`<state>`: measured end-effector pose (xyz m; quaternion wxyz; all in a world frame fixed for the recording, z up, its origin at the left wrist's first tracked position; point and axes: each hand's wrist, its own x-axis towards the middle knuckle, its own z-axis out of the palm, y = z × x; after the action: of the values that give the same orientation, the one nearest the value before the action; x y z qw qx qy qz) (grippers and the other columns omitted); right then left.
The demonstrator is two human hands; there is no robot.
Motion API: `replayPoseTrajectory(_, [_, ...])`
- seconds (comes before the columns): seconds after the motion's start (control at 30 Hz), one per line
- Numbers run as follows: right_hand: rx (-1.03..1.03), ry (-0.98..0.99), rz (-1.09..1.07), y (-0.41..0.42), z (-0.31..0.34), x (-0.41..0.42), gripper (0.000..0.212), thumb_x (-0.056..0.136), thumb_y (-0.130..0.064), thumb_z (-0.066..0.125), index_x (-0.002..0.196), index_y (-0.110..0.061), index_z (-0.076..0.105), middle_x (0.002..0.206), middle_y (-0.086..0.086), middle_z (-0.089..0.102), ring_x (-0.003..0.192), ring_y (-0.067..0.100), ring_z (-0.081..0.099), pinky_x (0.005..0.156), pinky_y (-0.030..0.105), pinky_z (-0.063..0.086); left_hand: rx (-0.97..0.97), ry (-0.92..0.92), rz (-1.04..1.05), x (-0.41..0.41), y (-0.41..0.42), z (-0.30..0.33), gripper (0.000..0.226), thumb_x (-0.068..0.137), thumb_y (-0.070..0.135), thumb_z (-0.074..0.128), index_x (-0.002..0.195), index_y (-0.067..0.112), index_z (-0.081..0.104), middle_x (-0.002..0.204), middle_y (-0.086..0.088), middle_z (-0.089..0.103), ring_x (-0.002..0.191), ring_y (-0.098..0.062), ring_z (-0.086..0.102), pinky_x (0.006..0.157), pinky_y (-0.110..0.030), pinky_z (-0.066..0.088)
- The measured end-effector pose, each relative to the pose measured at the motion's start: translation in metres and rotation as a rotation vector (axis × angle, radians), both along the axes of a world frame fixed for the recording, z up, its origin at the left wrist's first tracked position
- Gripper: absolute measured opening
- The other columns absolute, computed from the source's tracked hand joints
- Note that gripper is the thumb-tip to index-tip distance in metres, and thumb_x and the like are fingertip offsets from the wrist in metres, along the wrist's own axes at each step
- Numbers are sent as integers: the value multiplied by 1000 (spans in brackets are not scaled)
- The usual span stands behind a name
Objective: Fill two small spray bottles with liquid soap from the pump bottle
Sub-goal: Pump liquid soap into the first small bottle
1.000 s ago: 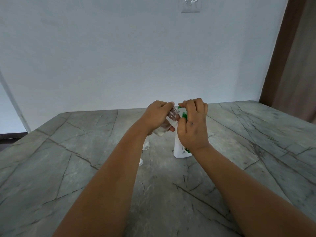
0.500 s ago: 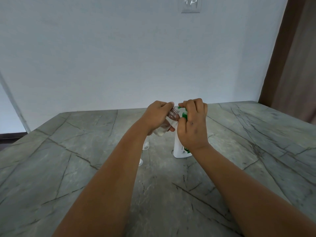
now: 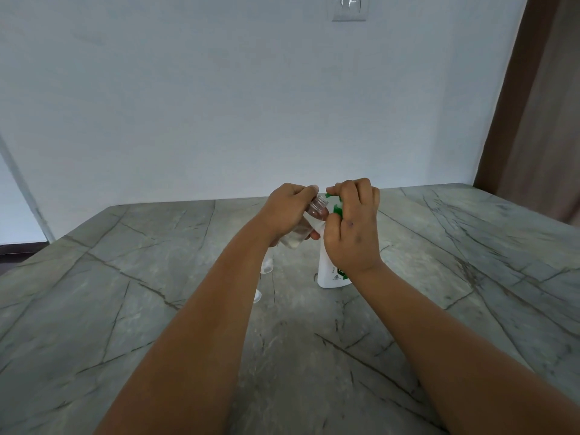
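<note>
My left hand (image 3: 287, 211) grips a small clear spray bottle (image 3: 306, 226), uncapped and tilted, its open neck held right under the green spout of the pump bottle (image 3: 329, 271). The white pump bottle stands upright on the table. My right hand (image 3: 353, 227) is curled over its green pump head, fingers on top and thumb by the collar. A little clear liquid shows at the small bottle's bottom. Behind my left forearm I see parts of other small clear pieces (image 3: 266, 265), mostly hidden.
The grey veined stone table (image 3: 439, 277) runs to a white wall at the back. A brown curtain (image 3: 539, 120) hangs at the right. A small clear piece (image 3: 258, 296) lies on the table beside my left forearm.
Almost nothing has moved; both hands keep the same hold on the small bottle and the pump head.
</note>
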<state>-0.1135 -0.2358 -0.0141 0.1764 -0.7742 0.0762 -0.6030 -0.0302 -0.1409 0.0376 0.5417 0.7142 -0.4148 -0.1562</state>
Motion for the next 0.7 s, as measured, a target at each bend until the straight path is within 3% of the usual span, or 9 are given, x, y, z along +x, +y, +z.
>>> replayPoseTrajectory(0.2, [-2,-44,7,-4,0,3,31,71,-10,33,90,-4,57,98,-4,43,89,20,38,73,25,32,3,-2,-6,0,0,-1,45,105,31,43,75,7,65,77,-6,75,60,-38,70,68,-40,58])
replayPoseTrajectory(0.37, [-8,-31,13,-3,-1,0,35,71,-10,32,95,-4,58,99,2,47,90,22,41,74,26,34,-3,14,-17,0,0,0,45,105,30,43,74,7,66,77,-7,76,59,-36,70,59,-33,56])
replayPoseTrajectory(0.53, [6,-29,14,-2,0,0,35,71,-10,33,95,-4,58,100,6,50,91,22,41,75,29,37,3,15,-15,0,0,0,44,105,30,42,76,7,66,75,-5,75,60,-36,69,61,-32,55])
replayPoseTrajectory(0.7, [-2,-41,5,-4,0,3,29,71,-3,36,90,-4,58,97,-5,43,89,20,40,72,23,31,6,14,-11,1,0,0,44,105,30,42,78,5,66,77,-6,75,60,-37,69,62,-33,57])
